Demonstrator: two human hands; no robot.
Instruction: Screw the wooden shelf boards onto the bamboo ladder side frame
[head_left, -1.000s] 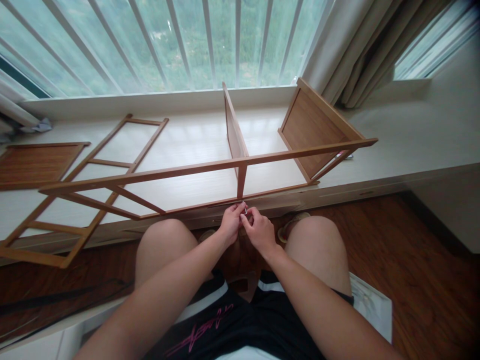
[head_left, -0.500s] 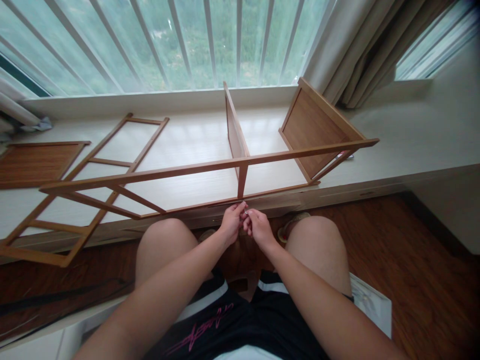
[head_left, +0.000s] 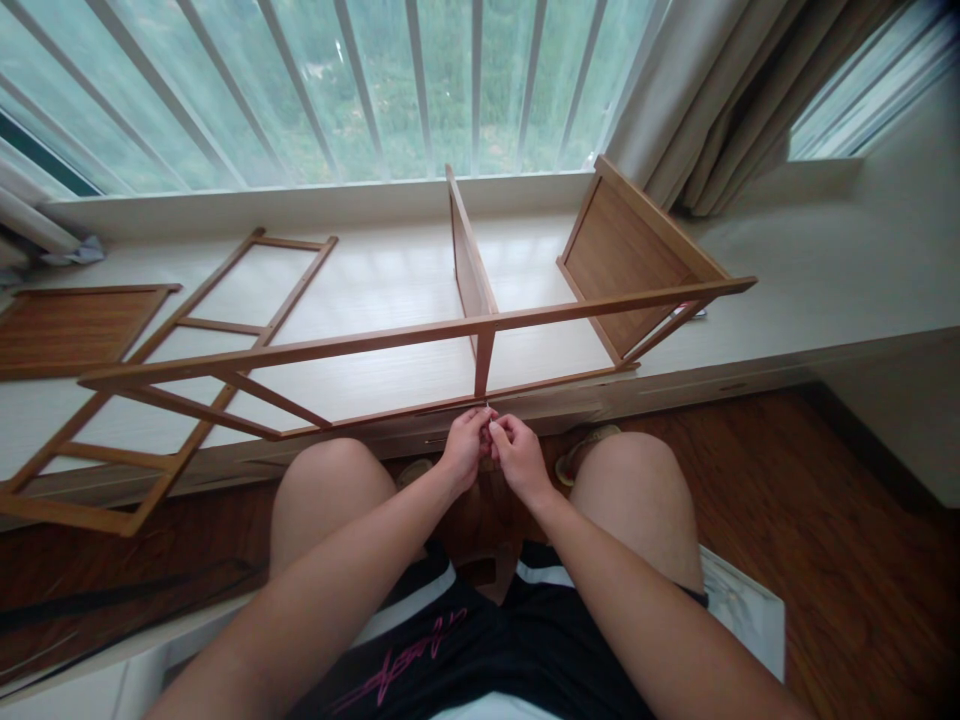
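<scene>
In front of me a wooden shelf frame (head_left: pixel 360 343) lies on its side on the white window ledge, with a middle panel (head_left: pixel 471 255) and an end panel (head_left: pixel 637 250) standing up from it. My left hand (head_left: pixel 466 442) is closed in a pinch just below the near rail, under the middle panel's joint. My right hand (head_left: pixel 519 455) is closed beside it, fingertips meeting the left ones. Between them is a small, thin metal piece, seemingly a hex key (head_left: pixel 488 404), its tip pointing at the rail. Fingers cover most of it.
A ladder-like wooden frame (head_left: pixel 196 410) lies at the left, crossing under the shelf frame and overhanging the ledge. A loose wooden panel (head_left: pixel 75 325) rests farther left. My knees flank my hands below the ledge (head_left: pixel 787 290). Curtains (head_left: pixel 697 110) hang at the right.
My right fingers have turned and closed over the bent part of the metal piece, which showed between the hands before. The left hand and wooden frame have hardly moved.
</scene>
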